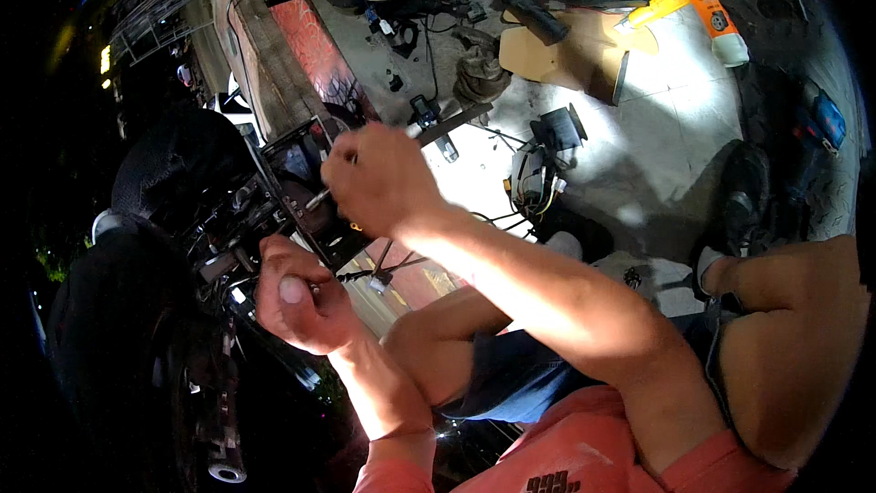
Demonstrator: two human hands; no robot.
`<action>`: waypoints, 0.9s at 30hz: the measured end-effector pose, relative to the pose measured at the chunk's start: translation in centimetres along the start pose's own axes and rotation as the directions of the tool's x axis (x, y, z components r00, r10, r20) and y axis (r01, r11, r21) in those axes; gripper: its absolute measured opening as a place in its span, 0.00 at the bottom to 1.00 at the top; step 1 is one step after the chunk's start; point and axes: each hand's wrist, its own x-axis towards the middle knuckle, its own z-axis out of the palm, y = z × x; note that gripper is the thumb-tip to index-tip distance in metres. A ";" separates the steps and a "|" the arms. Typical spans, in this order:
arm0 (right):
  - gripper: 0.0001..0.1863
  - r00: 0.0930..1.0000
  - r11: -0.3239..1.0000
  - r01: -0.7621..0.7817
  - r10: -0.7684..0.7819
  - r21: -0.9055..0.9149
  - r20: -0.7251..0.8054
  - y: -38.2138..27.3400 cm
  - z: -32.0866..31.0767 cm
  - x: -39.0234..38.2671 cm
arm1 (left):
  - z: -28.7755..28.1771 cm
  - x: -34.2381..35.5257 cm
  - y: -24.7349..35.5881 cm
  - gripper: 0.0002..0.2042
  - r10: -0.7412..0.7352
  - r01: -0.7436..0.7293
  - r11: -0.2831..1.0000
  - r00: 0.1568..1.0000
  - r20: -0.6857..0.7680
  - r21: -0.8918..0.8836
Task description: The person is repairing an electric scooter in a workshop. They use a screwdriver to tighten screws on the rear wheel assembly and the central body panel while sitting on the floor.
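Note:
My right hand [379, 173] is closed in a fist over a dark metal frame [297, 183] with parts inside it. A short metal rod [317, 200] sticks out beside its fingers; its kind cannot be made out, nor whether the fist grips it. Lower and to the left, my left hand [301, 297] has its fingers curled in and the thumb pressed against them. A small shiny bit shows by the thumb, too small to name. Near its fingertips lie dark mechanical parts [219, 265], partly lost in shadow.
A wooden beam [265, 64] with a red side runs behind the frame. On the lit floor stand a wired unit [534, 178], a tan board [593, 55] and an orange-and-white bottle [710, 14]. A dark handlebar-like tube [224, 438] juts out at lower left.

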 end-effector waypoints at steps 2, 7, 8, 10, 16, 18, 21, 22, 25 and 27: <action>0.14 0.998 0.996 0.027 -0.021 0.089 -0.068 0.4 0.8 -1.7 | 0.0 0.1 0.1 0.22 -0.036 0.035 0.998 0.999 -0.027 -0.042; 0.13 0.995 0.940 0.053 -0.019 0.338 -0.103 2.4 2.5 -4.2 | 0.5 0.3 0.1 0.21 0.010 -0.011 1.000 0.999 -0.039 -0.010; 0.13 0.995 0.929 0.062 -0.029 0.365 -0.097 2.8 2.7 -4.5 | 0.4 0.2 0.1 0.21 0.008 -0.009 1.000 0.999 -0.033 -0.006; 0.12 0.995 0.905 0.080 -0.049 0.419 -0.085 3.6 3.1 -5.0 | 0.3 0.1 0.1 0.21 0.004 -0.004 1.000 1.000 -0.022 0.004; 0.10 0.946 0.901 0.318 -0.278 0.297 -0.170 4.2 3.4 -5.9 | 0.0 -0.2 -0.1 0.22 -0.012 0.011 1.000 1.000 -0.012 -0.014; 0.10 0.945 0.900 0.320 -0.282 0.297 -0.167 4.1 3.4 -5.9 | 0.0 -0.2 -0.2 0.21 -0.003 0.002 1.000 1.000 -0.008 -0.018; 0.10 0.957 0.916 0.289 -0.263 0.279 -0.125 3.8 3.2 -5.4 | 0.2 -0.1 -0.1 0.20 0.018 -0.018 0.999 1.000 -0.022 -0.034; 0.10 0.961 0.922 0.276 -0.256 0.271 -0.107 3.7 3.0 -5.2 | 0.3 -0.1 0.0 0.20 0.025 -0.027 0.999 0.999 -0.031 -0.041; 0.10 0.967 0.930 0.253 -0.234 0.265 -0.103 3.6 3.0 -5.0 | 0.3 -0.2 -0.1 0.19 0.033 -0.034 0.998 0.999 -0.036 -0.052; 0.09 0.961 0.950 0.257 -0.233 0.176 -0.148 3.1 2.9 -5.0 | 0.0 0.0 -0.1 0.19 0.027 -0.027 0.999 1.000 -0.005 -0.030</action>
